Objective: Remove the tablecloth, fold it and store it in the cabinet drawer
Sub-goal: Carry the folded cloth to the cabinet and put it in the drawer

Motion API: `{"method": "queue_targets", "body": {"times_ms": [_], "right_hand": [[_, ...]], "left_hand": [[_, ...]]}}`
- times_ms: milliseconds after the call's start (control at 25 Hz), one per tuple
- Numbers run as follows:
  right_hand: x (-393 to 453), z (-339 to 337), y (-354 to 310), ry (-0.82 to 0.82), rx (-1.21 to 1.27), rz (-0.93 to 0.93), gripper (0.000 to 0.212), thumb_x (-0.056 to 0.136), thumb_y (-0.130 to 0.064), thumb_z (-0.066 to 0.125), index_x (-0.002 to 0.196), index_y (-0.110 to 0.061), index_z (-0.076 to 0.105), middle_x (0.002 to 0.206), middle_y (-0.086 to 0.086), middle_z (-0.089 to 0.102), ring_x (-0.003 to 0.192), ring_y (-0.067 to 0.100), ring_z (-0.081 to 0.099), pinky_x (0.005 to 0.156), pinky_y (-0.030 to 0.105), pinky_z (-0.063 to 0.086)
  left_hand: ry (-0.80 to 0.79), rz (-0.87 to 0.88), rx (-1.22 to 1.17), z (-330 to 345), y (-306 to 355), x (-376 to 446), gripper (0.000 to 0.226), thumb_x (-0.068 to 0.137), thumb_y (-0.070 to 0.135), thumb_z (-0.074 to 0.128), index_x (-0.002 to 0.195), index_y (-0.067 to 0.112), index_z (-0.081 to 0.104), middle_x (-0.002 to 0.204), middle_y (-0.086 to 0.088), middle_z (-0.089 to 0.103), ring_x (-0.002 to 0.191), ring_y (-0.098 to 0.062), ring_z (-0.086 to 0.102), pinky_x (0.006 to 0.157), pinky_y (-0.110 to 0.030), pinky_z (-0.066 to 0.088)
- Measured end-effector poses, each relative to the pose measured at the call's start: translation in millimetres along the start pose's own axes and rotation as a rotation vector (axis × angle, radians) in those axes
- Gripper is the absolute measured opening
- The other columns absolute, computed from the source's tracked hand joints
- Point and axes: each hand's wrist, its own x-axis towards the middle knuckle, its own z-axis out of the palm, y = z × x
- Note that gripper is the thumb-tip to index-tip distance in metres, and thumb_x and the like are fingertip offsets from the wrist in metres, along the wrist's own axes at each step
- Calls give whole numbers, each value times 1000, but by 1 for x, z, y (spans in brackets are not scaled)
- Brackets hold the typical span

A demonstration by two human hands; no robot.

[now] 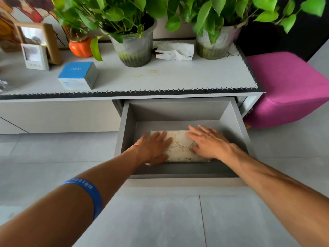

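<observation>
The folded tablecloth lies flat on the floor of the open grey drawer, a cream rectangle of openwork lace with its long axis running left to right, parallel to the drawer's front; its short edges face the drawer's side walls; the left hand rests on its left end and the right hand on its right end, the fingers of both laid out straight and spread, pressing flat rather than grasping anything; a blue band circles the left forearm; the drawer is smooth, matte and box-shaped, pulled out from a low pale cabinet whose tabletop carries a stitched dark border, two leafy plants in cloudy pots, a blue and white box, crumpled tissue and a small orange vase; a magenta fabric stool stands at the cabinet's right end.
</observation>
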Motion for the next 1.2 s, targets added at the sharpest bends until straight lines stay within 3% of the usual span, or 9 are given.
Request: {"method": "queue_targets", "body": {"times_ms": [160,240,360,440,520,640,760,920,1200], "right_hand": [[-23,-26,-11,-88,113,-8,60,102,-44,39,156,-32,14,165,-7,-4,152,19,3,124,40,8],[-51,-34,-21,188,208,-48,55,101,-43,42,153,-28,29,165,-2,14,149,19,22,120,38,23],[-112,-6,-45,958,233,-273,42,98,-22,52,140,-19,51,143,3,55,124,23,57,100,36,46],[-145,38,-63,1201,150,-454,49,90,-11,57,139,-12,52,145,8,52,128,27,54,105,39,42],[-154,76,-69,1141,-49,-424,63,86,-11,61,146,-12,43,155,12,38,141,34,39,113,50,33],[-144,104,-58,1070,-237,-253,73,84,-11,62,151,-22,34,161,8,27,146,33,29,118,52,22],[-144,125,-53,993,-294,-283,79,82,-13,57,154,-27,27,164,2,21,150,30,21,121,52,10],[-139,131,-36,878,-379,-322,72,83,-18,52,152,-26,33,162,-5,25,150,22,19,123,45,7],[-98,85,-10,879,-425,-107,85,77,-2,58,154,-19,26,164,0,18,151,25,17,120,50,19]], "left_hand": [[-187,-61,51,-30,4,-21,68,98,59,25,154,31,0,164,-4,-5,149,-28,3,115,-61,13],[28,-104,-76,-50,7,-41,65,98,58,23,153,26,15,163,-7,12,149,-29,13,118,-56,14],[620,19,-244,-49,19,-96,57,100,53,28,145,21,38,153,-10,38,140,-30,35,115,-42,30],[799,222,-201,-36,27,-133,57,101,51,31,150,22,33,157,-13,31,145,-31,28,119,-43,21],[737,374,39,-13,36,-158,64,99,52,37,153,23,23,162,-12,18,149,-32,15,121,-46,9],[562,333,443,23,42,-171,86,84,43,62,154,18,19,162,-8,13,148,-27,14,118,-48,5],[469,277,477,38,43,-169,97,73,32,69,154,17,19,164,-8,5,146,-28,17,118,-50,12],[477,473,701,38,25,-157,89,81,34,65,154,18,17,163,-4,13,149,-25,14,122,-46,1],[486,214,644,11,-6,-123,83,83,26,62,153,13,19,162,-16,9,148,-33,8,119,-48,6]]}}
